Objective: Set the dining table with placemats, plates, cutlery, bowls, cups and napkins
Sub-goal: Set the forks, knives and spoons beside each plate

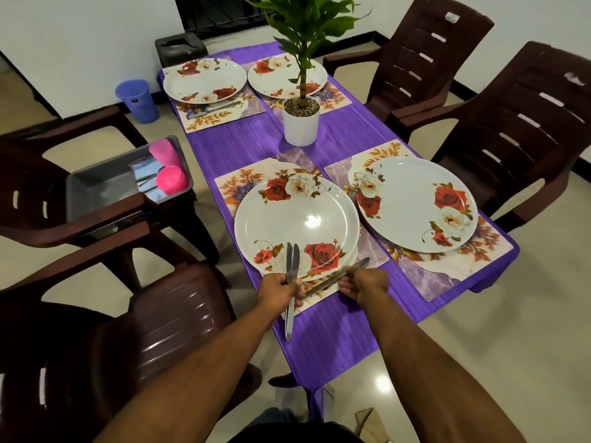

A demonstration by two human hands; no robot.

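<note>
Four floral plates sit on floral placemats on the purple table [335,318]. The near left plate [295,223] lies just beyond my hands. My left hand [279,290] grips two table knives [291,266] upright over that plate's near rim. My right hand [363,282] pinches a third knife [335,276], which lies slanted across the near left placemat [230,183]. The near right plate [415,203] is on its own mat [447,276]. At the far left plate [204,79] a knife [212,107] rests on the mat.
A potted plant [301,118] stands mid-table. A grey tub [105,187] with pink cups [171,179] and cutlery rests on the left chair. Brown plastic chairs [511,129] surround the table. A blue bin [137,99] stands on the floor at the far left.
</note>
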